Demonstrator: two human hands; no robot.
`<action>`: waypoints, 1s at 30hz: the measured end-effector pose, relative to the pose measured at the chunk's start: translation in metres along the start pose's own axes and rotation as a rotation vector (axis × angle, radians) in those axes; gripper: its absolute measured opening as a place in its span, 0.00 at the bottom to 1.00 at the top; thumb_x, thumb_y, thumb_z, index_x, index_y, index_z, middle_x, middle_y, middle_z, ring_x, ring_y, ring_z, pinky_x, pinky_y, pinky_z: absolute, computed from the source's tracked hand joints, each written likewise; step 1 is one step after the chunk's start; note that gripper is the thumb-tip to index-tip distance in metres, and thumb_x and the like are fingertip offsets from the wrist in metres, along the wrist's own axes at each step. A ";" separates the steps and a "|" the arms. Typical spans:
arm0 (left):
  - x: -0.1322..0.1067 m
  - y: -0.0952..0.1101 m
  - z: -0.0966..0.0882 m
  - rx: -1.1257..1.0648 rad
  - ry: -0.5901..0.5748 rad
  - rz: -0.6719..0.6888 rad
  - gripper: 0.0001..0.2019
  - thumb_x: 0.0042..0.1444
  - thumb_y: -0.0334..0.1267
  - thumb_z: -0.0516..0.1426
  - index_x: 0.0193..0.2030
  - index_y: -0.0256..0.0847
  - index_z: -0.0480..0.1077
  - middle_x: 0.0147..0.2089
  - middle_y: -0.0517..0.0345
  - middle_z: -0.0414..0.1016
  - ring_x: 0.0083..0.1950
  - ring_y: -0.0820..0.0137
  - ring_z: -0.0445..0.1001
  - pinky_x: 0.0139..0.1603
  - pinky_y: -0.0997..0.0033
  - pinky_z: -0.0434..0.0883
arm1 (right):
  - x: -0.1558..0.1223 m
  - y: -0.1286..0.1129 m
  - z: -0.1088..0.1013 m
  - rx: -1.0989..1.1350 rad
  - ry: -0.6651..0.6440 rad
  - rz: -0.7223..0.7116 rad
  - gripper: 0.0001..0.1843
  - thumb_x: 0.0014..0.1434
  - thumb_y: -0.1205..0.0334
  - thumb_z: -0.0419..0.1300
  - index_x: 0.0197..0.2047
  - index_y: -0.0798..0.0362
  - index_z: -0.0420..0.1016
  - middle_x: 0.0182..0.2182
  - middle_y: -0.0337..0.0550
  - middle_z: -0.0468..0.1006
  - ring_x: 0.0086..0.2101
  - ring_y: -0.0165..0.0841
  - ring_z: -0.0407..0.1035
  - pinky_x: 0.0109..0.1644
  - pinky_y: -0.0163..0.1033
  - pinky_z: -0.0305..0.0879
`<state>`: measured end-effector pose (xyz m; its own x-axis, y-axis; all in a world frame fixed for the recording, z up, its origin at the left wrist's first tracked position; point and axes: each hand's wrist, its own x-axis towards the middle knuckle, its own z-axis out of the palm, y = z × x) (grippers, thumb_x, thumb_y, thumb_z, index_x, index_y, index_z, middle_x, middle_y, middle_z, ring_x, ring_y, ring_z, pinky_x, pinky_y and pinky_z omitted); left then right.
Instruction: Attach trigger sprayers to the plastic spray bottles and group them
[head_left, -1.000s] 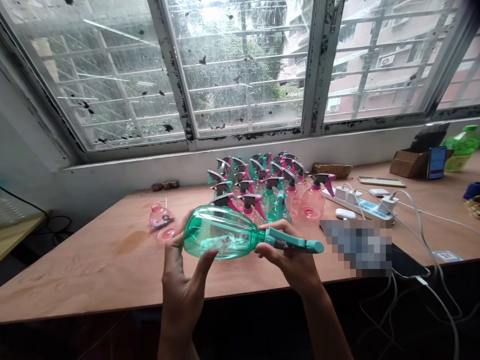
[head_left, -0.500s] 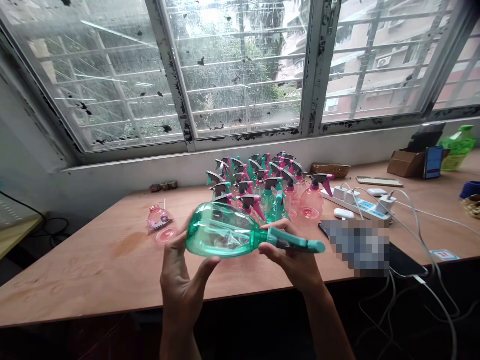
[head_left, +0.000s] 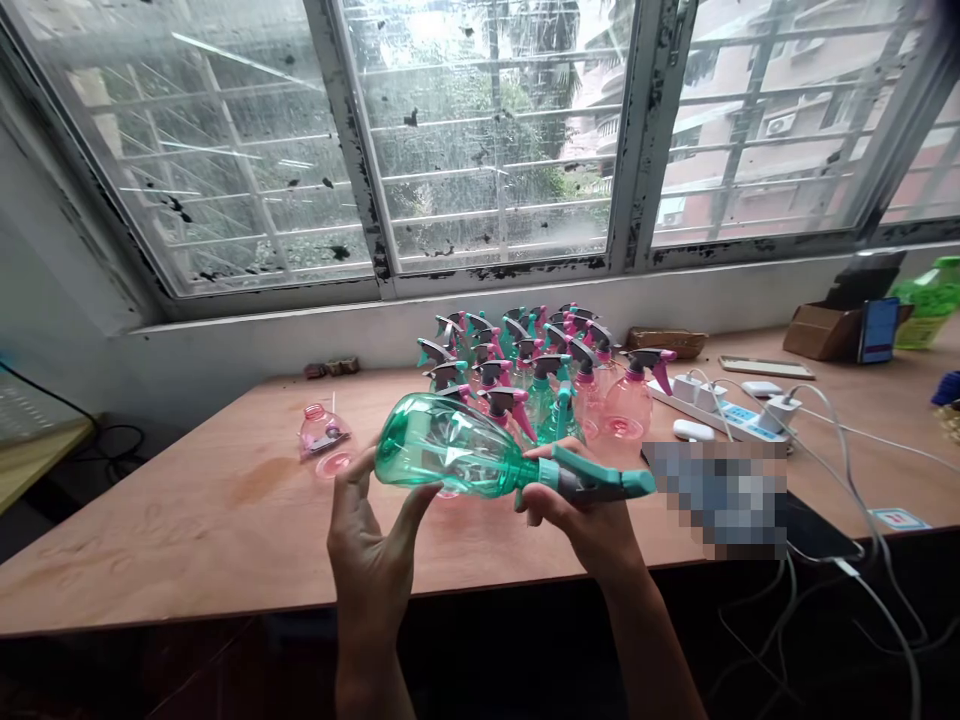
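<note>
The held spray bottle is translucent green with a teal and dark-grey spray head, the bottles grouped toward the back edge of the pinkish-brown desk are see-through pink and green, and the power strip is white and light blue.

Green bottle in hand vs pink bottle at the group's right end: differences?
Colour: the green bottle has a teal-and-grey spray head; the pink bottle has a pink-and-grey one.
Pose: the green bottle is on its side; the pink bottle is upright.
Support: the green bottle is held by the left hand and right hand; the pink bottle stands on the table.
Both: see-through body, head fitted.
</note>
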<state>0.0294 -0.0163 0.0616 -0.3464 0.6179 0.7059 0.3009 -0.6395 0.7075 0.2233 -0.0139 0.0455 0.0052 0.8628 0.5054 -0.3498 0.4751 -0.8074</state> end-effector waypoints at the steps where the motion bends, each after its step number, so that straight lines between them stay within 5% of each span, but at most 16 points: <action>1: 0.000 -0.001 0.000 0.010 0.003 0.016 0.23 0.53 0.40 0.69 0.55 0.44 0.70 0.59 0.48 0.75 0.67 0.53 0.68 0.70 0.49 0.62 | 0.001 0.002 0.002 0.061 0.000 -0.009 0.16 0.58 0.54 0.72 0.44 0.49 0.73 0.23 0.34 0.79 0.23 0.31 0.73 0.29 0.36 0.70; 6: -0.002 -0.006 -0.012 0.134 -0.021 0.028 0.27 0.52 0.36 0.69 0.58 0.46 0.68 0.57 0.51 0.76 0.61 0.54 0.74 0.63 0.53 0.71 | 0.001 0.005 0.007 0.160 0.044 -0.033 0.17 0.59 0.49 0.70 0.44 0.50 0.72 0.20 0.33 0.76 0.20 0.33 0.71 0.25 0.38 0.67; 10: -0.005 -0.005 -0.017 0.086 -0.258 0.068 0.46 0.45 0.40 0.74 0.69 0.48 0.59 0.66 0.47 0.68 0.68 0.49 0.67 0.68 0.50 0.66 | -0.003 0.000 0.007 0.027 0.045 -0.030 0.17 0.56 0.55 0.73 0.43 0.49 0.73 0.23 0.34 0.78 0.24 0.33 0.75 0.30 0.38 0.71; 14: -0.003 0.003 -0.010 -0.006 -0.188 0.086 0.38 0.53 0.45 0.70 0.68 0.49 0.63 0.69 0.48 0.65 0.73 0.47 0.60 0.71 0.47 0.61 | -0.004 0.000 0.007 0.016 0.048 -0.001 0.18 0.55 0.56 0.74 0.43 0.49 0.72 0.24 0.34 0.79 0.25 0.34 0.75 0.29 0.37 0.71; 20: 0.002 0.003 -0.009 0.098 -0.118 0.372 0.32 0.54 0.33 0.69 0.64 0.54 0.67 0.70 0.54 0.64 0.72 0.51 0.61 0.72 0.46 0.59 | 0.002 0.006 -0.002 0.190 -0.014 -0.023 0.17 0.59 0.48 0.70 0.43 0.48 0.72 0.20 0.32 0.76 0.19 0.33 0.71 0.25 0.38 0.67; 25: -0.006 -0.006 -0.010 0.131 -0.202 0.167 0.42 0.46 0.43 0.74 0.67 0.48 0.63 0.66 0.48 0.69 0.70 0.48 0.63 0.71 0.47 0.61 | 0.000 0.001 -0.010 0.058 0.002 -0.042 0.16 0.58 0.54 0.72 0.44 0.49 0.72 0.23 0.35 0.80 0.22 0.34 0.73 0.27 0.38 0.69; 30: -0.003 0.001 -0.002 0.000 -0.159 0.209 0.26 0.56 0.40 0.68 0.60 0.48 0.68 0.68 0.48 0.67 0.71 0.51 0.63 0.70 0.45 0.62 | 0.000 -0.003 -0.011 0.037 0.019 -0.045 0.15 0.58 0.54 0.72 0.43 0.50 0.73 0.22 0.35 0.80 0.23 0.34 0.74 0.29 0.39 0.70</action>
<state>0.0283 -0.0194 0.0602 -0.1330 0.5367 0.8332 0.3513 -0.7606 0.5460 0.2342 -0.0134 0.0445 0.0397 0.8441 0.5346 -0.3827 0.5071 -0.7722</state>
